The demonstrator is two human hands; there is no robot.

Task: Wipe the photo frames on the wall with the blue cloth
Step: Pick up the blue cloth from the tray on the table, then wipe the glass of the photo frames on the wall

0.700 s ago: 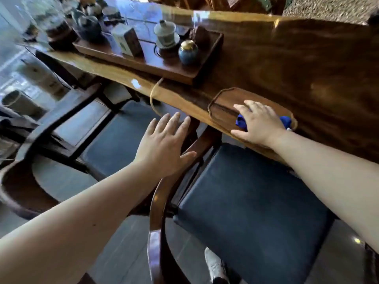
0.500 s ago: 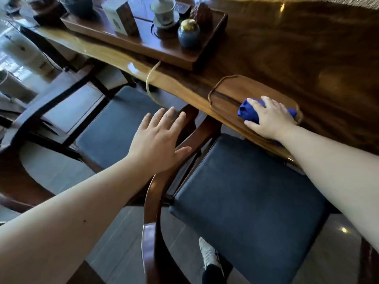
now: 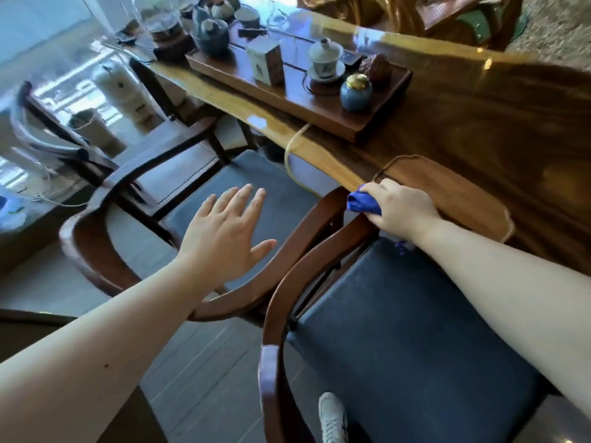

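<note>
My right hand (image 3: 401, 206) is closed around the bunched blue cloth (image 3: 363, 202), holding it just off the near-left rim of a small wooden tray (image 3: 447, 187) at the edge of the long wooden table (image 3: 479, 123). Only the cloth's left end shows past my fingers. My left hand (image 3: 228, 235) hovers flat with fingers spread over the dark cushion of the left chair (image 3: 256, 187), holding nothing. No photo frame or wall is in view.
Two wooden armchairs with dark cushions stand below the table; the right chair (image 3: 399, 362) is under my right forearm. A tea tray (image 3: 303, 100) carries a lidded cup, a blue jar and a box. My white shoe (image 3: 332, 417) shows on the floor.
My right hand closed on the blue cloth and lifted it off the small tray, carrying it left to the table edge. My left hand stayed spread over the chair. The view tilted up.
</note>
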